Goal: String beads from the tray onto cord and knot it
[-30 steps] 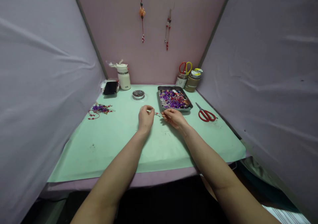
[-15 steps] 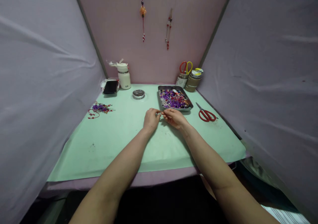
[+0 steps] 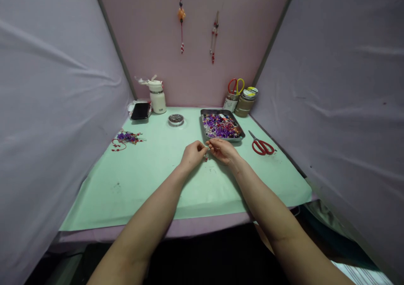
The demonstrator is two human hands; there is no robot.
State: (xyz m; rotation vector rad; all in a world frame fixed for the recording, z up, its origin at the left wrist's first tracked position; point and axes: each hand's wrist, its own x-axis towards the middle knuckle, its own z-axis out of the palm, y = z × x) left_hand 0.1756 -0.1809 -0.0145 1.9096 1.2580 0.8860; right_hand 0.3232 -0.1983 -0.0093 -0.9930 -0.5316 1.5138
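My left hand (image 3: 193, 154) and my right hand (image 3: 221, 149) meet over the green mat (image 3: 151, 179), just in front of a metal tray (image 3: 202, 126) filled with purple, red and clear beads. Both hands are pinched shut on a thin beaded string (image 3: 206, 154); small beads show between the fingertips. The string itself is too fine to follow.
Red scissors (image 3: 261, 146) lie right of the tray. At the back stand two jars (image 3: 241, 102) with scissors in one, a white bottle (image 3: 157, 97), a black phone (image 3: 140, 110) and a small round tin (image 3: 176, 119). Finished bead pieces (image 3: 126, 139) lie at the left. Beaded strings hang on the pink wall (image 3: 181, 19).
My left hand has moved right and slightly nearer, closing the gap to my right hand. The right hand has barely shifted.
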